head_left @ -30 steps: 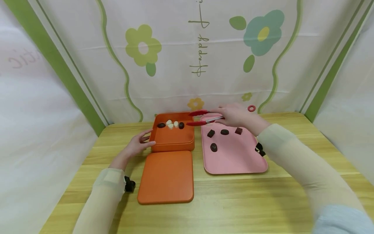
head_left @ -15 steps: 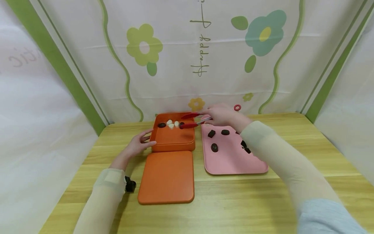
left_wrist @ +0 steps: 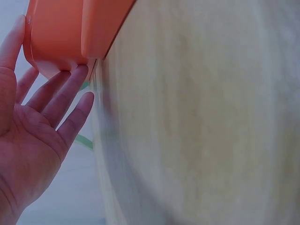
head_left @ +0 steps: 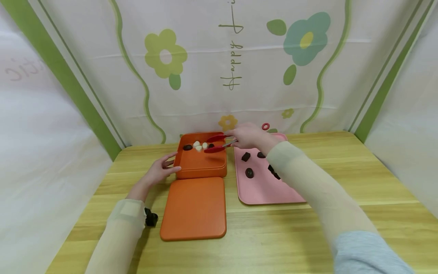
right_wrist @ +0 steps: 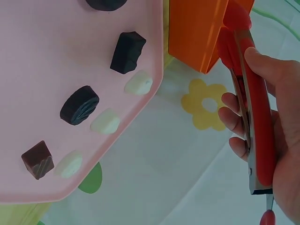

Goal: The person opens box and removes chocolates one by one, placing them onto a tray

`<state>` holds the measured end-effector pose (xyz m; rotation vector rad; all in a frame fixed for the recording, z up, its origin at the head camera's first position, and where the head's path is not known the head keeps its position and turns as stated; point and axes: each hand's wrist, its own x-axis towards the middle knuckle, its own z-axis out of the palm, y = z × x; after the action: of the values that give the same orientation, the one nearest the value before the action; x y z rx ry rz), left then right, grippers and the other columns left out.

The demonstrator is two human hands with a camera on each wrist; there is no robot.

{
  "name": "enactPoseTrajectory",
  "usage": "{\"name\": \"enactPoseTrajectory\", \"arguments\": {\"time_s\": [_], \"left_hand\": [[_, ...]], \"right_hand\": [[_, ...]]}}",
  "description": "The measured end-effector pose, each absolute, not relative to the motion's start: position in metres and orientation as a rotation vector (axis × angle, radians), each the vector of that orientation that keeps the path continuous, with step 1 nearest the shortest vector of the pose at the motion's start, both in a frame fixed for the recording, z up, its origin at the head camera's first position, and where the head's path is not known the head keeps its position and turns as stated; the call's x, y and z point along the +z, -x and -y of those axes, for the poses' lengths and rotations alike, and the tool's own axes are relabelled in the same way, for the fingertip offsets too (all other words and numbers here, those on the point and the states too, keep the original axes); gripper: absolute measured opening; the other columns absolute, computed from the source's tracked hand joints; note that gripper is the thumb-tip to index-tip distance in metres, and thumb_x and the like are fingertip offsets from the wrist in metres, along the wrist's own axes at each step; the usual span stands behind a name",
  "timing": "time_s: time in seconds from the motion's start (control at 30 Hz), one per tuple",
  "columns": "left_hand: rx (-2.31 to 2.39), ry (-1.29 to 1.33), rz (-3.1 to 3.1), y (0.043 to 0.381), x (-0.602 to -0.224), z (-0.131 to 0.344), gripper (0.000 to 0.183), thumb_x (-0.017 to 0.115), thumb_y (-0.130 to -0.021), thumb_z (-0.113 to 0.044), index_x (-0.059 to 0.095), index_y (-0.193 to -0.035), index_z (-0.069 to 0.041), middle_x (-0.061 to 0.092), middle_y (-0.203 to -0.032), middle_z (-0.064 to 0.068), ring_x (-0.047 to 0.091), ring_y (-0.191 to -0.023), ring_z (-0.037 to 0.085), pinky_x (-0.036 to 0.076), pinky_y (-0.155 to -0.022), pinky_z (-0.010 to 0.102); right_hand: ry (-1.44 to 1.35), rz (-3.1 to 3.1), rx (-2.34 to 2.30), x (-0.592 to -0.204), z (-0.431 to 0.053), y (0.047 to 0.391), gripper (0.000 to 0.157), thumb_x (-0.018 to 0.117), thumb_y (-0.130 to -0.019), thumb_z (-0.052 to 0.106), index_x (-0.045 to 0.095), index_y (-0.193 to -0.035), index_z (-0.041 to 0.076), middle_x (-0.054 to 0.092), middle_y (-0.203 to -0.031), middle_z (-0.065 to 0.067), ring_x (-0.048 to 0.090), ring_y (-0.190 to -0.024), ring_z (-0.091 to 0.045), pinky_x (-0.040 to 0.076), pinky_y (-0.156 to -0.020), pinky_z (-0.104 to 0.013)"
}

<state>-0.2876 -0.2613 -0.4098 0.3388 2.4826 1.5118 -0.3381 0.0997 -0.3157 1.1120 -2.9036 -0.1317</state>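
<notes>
Left hand (head_left: 160, 170): fingers spread and mostly straight, tips against the left wall of the orange box (head_left: 202, 174), thumb at its front corner. No grip around it; looks like a brace so the box doesn't slide.
Right hand (head_left: 248, 136): fingers curled round the red tongs (right_wrist: 260, 117), thumb on one arm, fingers on the other. Probably held this way so a squeeze closes them.
Tong tips: parted, inside the box at its right side, near a dark piece (head_left: 211, 146). Can't tell if they touch it.
Box contents: three white pieces (head_left: 198, 148) clustered mid-back, a dark piece at each side.
Lid (head_left: 194, 209): flat, just in front of the box; presumably parked to leave the top accessible.
Pink tray (head_left: 267, 194): right of the box, within easy reach of the tongs; carries four dark pieces (right_wrist: 79, 105) and three white ones near the edge.
</notes>
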Motion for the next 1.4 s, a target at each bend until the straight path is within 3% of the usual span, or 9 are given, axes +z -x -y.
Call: {"name": "enactPoseTrajectory", "arguments": {"time_s": [0.23, 0.53, 0.73, 1.07, 1.4], "left_hand": [[1.507, -0.328, -2.495, 0.290, -0.412, 0.263, 0.072, 0.069, -0.093, -0.026, 0.032, -0.154, -0.013, 0.024, -0.156, 0.019, 0.029, -0.140, 0.038, 0.037, -0.103, 0.054], [1.494, -0.320, -2.493, 0.290, -0.412, 0.263, 0.073, 0.068, -0.093, -0.025, 0.031, -0.154, -0.013, 0.023, -0.156, 0.021, 0.029, -0.140, 0.039, 0.037, -0.102, 0.056], [1.501, -0.311, -2.464, 0.283, -0.399, 0.258, 0.071, 0.066, -0.094, -0.017, 0.029, -0.154, -0.007, 0.023, -0.154, 0.026, 0.028, -0.139, 0.042, 0.036, -0.101, 0.059], [1.490, -0.322, -2.476, 0.290, -0.412, 0.262, 0.073, 0.067, -0.094, -0.024, 0.028, -0.155, -0.013, 0.024, -0.155, 0.023, 0.029, -0.139, 0.039, 0.036, -0.101, 0.059], [1.465, -0.328, -2.525, 0.290, -0.412, 0.262, 0.073, 0.069, -0.092, -0.030, 0.032, -0.153, -0.014, 0.031, -0.152, 0.023, 0.034, -0.137, 0.038, 0.040, -0.099, 0.058]], "right_hand": [[-1.106, 2.933, -0.174, -0.314, -0.090, 0.342, 0.045, 0.067, -0.093, 0.030, 0.060, -0.135, 0.015, 0.065, -0.120, -0.005, 0.059, -0.106, -0.024, 0.047, -0.092, -0.041], [-1.091, 2.924, -0.266, -0.313, -0.081, 0.341, 0.040, 0.068, -0.092, 0.028, 0.064, -0.129, 0.014, 0.067, -0.115, -0.004, 0.061, -0.101, -0.022, 0.049, -0.089, -0.039], [-1.059, 2.943, -0.311, -0.314, -0.079, 0.342, 0.038, 0.068, -0.092, 0.029, 0.065, -0.127, 0.016, 0.068, -0.111, -0.003, 0.061, -0.095, -0.021, 0.050, -0.085, -0.038], [-1.039, 2.962, -0.319, -0.319, -0.079, 0.343, 0.034, 0.068, -0.092, 0.029, 0.067, -0.122, 0.014, 0.069, -0.103, -0.003, 0.060, -0.087, -0.020, 0.050, -0.082, -0.036], [-1.084, 2.967, -0.225, -0.321, -0.079, 0.343, 0.036, 0.068, -0.092, 0.028, 0.067, -0.126, 0.015, 0.069, -0.110, -0.002, 0.060, -0.089, -0.020, 0.050, -0.083, -0.036]]}}
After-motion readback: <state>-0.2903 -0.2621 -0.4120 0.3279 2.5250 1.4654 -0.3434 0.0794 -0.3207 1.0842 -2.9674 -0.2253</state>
